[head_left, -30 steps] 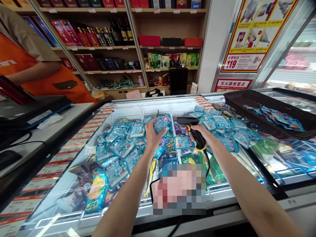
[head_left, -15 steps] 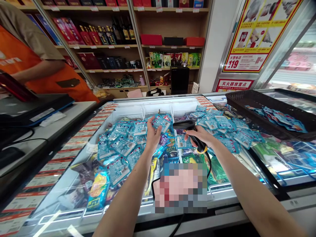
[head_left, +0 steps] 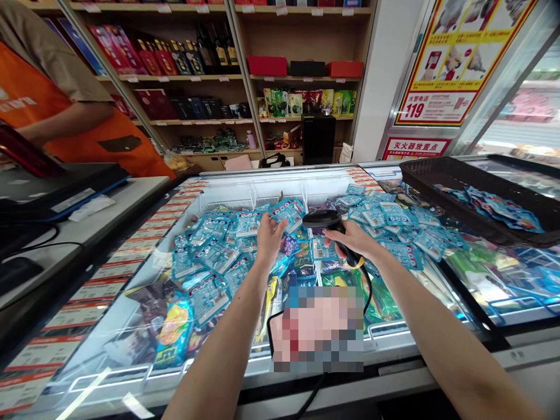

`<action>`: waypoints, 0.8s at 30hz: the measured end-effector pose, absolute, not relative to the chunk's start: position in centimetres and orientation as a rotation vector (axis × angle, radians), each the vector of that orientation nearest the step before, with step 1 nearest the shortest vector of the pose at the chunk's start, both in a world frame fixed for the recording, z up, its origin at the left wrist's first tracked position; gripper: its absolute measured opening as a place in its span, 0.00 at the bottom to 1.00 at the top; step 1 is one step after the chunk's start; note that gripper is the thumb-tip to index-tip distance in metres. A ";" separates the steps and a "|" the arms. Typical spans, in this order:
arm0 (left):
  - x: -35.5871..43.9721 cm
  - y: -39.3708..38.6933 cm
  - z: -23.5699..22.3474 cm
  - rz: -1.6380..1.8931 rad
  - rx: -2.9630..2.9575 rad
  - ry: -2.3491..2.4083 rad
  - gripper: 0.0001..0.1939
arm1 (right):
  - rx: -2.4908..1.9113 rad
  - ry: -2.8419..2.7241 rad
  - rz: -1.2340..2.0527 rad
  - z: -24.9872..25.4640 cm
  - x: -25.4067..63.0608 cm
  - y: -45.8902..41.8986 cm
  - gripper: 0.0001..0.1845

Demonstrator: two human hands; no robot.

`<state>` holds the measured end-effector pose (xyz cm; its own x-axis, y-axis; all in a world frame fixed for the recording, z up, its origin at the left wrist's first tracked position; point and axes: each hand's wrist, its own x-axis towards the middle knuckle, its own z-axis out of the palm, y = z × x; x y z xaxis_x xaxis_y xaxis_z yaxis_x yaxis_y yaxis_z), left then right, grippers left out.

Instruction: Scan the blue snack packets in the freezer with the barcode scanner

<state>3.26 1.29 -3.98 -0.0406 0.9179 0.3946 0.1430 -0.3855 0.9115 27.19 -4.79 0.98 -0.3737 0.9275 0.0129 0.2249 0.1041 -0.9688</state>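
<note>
Wrapped around the handle of a black scanner [head_left: 322,219], the right grip [head_left: 350,239] was a little to the right of the frame's centre. The left grip [head_left: 272,234], near the centre, had its fingers and thumb bent at the lower left edge of a blue packet [head_left: 290,210]; whether they pinched it or only touched it could not be made out. The scanner's head was to the right of this packet and near it. Many similar packets [head_left: 212,256] were spread on both sides across the freezer [head_left: 271,185], and some more lay in a dark basket [head_left: 464,217] at the upper right. From the scanner a cord [head_left: 370,283] curved down towards the lower centre.

As it seemed, the step in hand was the handling of one packet beside the scanner. The next move probably called for steady left fingers, because such a thin packet could bend or slip, and for a free cord.
</note>
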 end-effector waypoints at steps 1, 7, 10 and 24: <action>3.3 1.2 -3.9 1.494 1.573 1.126 0.16 | -1.142 -1.704 1.310 1.1 27.2 -4.8 0.15; 3.5 1.1 -3.7 1.494 1.549 1.224 0.18 | -1.138 -1.696 1.338 1.3 27.3 -4.9 0.15; 3.5 1.0 -3.6 1.491 1.552 1.228 0.19 | -1.141 -1.686 1.344 1.2 27.4 -4.9 0.14; 3.6 0.8 -3.4 1.486 1.589 1.234 0.19 | -1.131 -1.660 1.374 1.2 27.4 -4.8 0.14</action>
